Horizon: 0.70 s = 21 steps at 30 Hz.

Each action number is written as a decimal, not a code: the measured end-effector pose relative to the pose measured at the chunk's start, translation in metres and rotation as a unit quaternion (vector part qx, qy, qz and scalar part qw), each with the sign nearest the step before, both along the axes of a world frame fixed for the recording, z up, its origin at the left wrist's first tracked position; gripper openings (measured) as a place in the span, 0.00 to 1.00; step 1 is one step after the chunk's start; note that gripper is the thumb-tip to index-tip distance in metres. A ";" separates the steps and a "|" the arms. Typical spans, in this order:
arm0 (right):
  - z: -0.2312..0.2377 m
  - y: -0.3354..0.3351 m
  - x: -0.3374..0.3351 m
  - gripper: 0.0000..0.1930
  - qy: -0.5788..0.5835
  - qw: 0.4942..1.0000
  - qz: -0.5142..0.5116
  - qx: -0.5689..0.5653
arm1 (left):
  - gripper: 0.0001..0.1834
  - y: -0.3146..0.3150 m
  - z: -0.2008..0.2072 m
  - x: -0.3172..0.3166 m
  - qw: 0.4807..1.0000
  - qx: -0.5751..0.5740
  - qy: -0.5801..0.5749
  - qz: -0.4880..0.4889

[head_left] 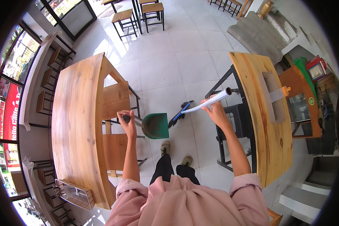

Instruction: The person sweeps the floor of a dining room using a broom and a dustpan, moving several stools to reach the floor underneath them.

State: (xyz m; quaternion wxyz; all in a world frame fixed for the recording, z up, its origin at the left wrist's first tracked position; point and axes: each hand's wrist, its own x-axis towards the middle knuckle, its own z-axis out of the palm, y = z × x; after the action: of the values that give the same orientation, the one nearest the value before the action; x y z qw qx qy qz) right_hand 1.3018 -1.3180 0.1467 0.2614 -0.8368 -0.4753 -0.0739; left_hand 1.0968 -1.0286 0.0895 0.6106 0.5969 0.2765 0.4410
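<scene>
A loose, dusty-pink fabric top (pixel 188 207), falling in soft folds, has wide sleeves (pixel 239 201) with thick turned-up cuffs (pixel 246 181); below it show black cloth trousers (pixel 164 167) and olive-beige closed shoes (pixel 165 147).

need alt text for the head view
A person's left hand holds a green dustpan by its handle and their right hand a dark-bristled broom. They stand on a white tiled floor between two wooden tables.
</scene>
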 end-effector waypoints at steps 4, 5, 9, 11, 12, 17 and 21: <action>0.065 0.018 -0.009 0.10 0.210 0.964 -0.092 0.132 | 0.16 0.040 0.021 0.029 0.993 -0.009 -0.040 -0.113; 0.085 0.015 -0.006 0.10 0.211 0.964 -0.132 0.092 | 0.17 0.043 0.030 0.044 0.989 -0.009 -0.017 -0.147; 0.129 -0.013 0.002 0.13 0.136 0.953 -0.243 0.116 | 0.19 0.025 0.058 0.125 0.950 0.004 -0.034 -0.312; 0.138 -0.022 0.000 0.13 0.136 0.935 -0.307 0.113 | 0.19 0.019 0.060 0.164 0.926 0.064 -0.027 -0.371; 0.137 -0.032 -0.002 0.13 0.129 0.931 -0.323 0.111 | 0.19 0.011 0.058 0.183 0.911 0.093 -0.026 -0.402; 0.082 -0.083 -0.009 0.13 0.129 0.902 -0.401 0.096 | 0.17 -0.066 0.042 0.258 0.858 0.134 0.038 -0.494; 0.027 -0.110 0.003 0.12 0.108 0.885 -0.450 0.062 | 0.12 -0.139 0.020 0.299 0.799 0.157 0.098 -0.572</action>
State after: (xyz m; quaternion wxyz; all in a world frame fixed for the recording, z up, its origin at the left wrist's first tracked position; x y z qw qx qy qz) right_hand 1.3044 -1.4282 0.1740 0.3010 -0.9457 -0.0115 -0.1221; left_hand 1.3960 -1.1673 0.1092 0.6198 0.7738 -0.1301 -0.0121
